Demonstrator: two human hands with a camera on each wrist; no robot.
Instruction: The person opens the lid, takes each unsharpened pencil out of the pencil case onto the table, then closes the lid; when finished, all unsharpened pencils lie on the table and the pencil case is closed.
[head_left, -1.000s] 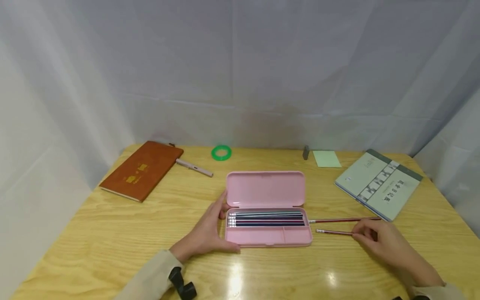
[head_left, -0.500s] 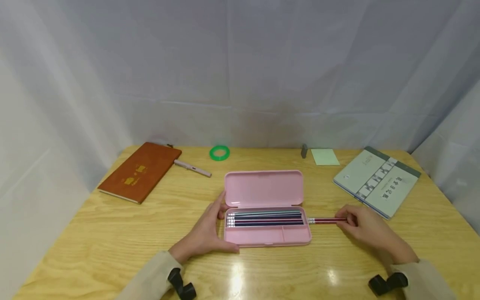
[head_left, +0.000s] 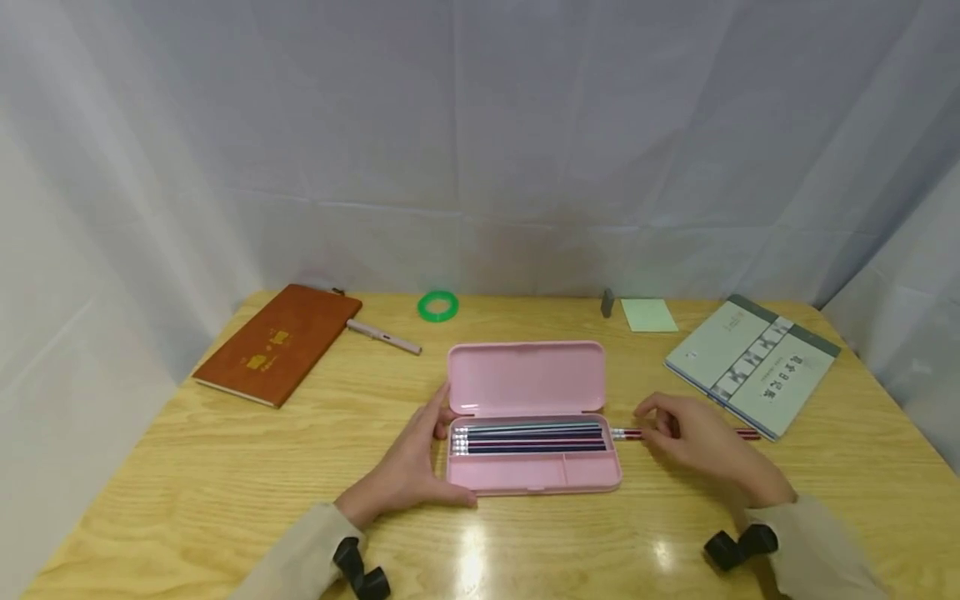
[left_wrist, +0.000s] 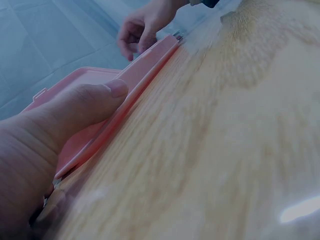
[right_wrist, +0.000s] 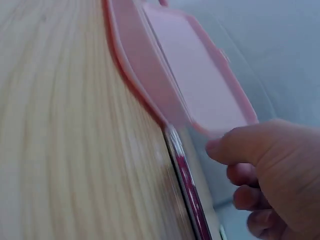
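An open pink pencil case [head_left: 491, 475] lies on the table, with several dark and teal pencils [head_left: 532, 438] in its long rear compartment. My left hand [head_left: 405, 462] grips the case's left end, thumb along the front edge and fingers at the back left corner. Red pencils [head_left: 628, 434] lie together on the table against the case's right end, eraser ends toward it. Over them hovers my right hand [head_left: 693, 437], hiding their middle. In the right wrist view its thumb and loosely bent fingers are apart from the pencils [right_wrist: 192, 195] and hold nothing.
Behind the case are a green tape ring [head_left: 438, 306], a small grey block [head_left: 607, 303] and pale green sticky notes [head_left: 649, 315]. A brown notebook [head_left: 277, 346] and a pen [head_left: 384, 337] lie left; a pale green book [head_left: 753, 367] lies right.
My right hand brought a red pencil up beside the other one, let go, and moved left toward the case and slightly up. The left hand stayed on the case.
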